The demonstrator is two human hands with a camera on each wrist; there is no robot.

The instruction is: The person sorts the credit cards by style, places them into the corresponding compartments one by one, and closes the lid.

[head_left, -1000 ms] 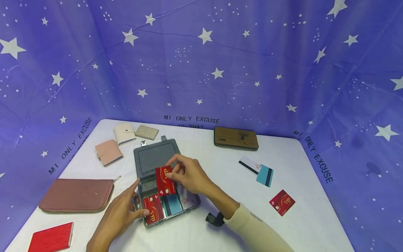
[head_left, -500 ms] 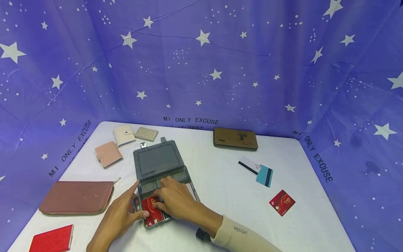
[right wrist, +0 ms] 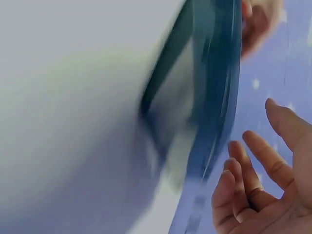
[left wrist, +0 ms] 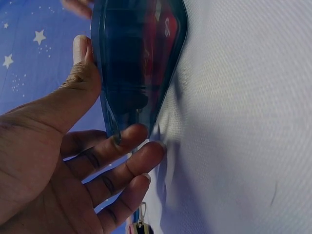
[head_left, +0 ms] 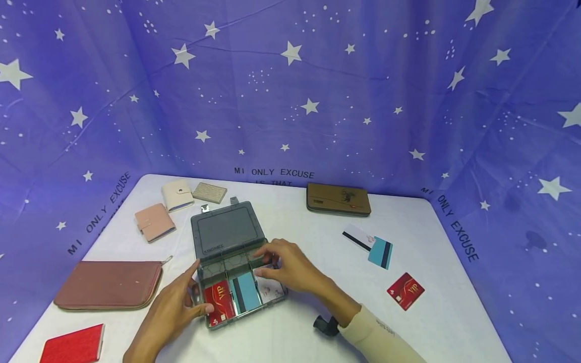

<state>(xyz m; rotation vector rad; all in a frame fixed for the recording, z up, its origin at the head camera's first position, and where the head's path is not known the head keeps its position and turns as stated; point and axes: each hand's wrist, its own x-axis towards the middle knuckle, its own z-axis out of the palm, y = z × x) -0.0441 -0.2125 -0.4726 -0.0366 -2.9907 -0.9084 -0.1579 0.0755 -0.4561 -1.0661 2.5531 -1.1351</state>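
Note:
A grey see-through plastic organizer box lies with its lid folded back. In its front compartments sit a red VIP card, a blue card with a dark stripe, and a pale card. My left hand grips the box's left side, thumb over the rim; the left wrist view shows its fingers at the box wall. Above the box's right part hovers my right hand, fingers loosely bent and holding nothing. In the right wrist view this hand is beside the box wall, apart from it.
To the right lie a white striped card, a blue card and another red VIP card. A brown wallet is at the back. Left are a reddish-brown zip wallet, a red booklet and several small card holders.
My right hand lowered a red VIP card into the box's front left area, released it, and moved right. The left hand stayed on the box.

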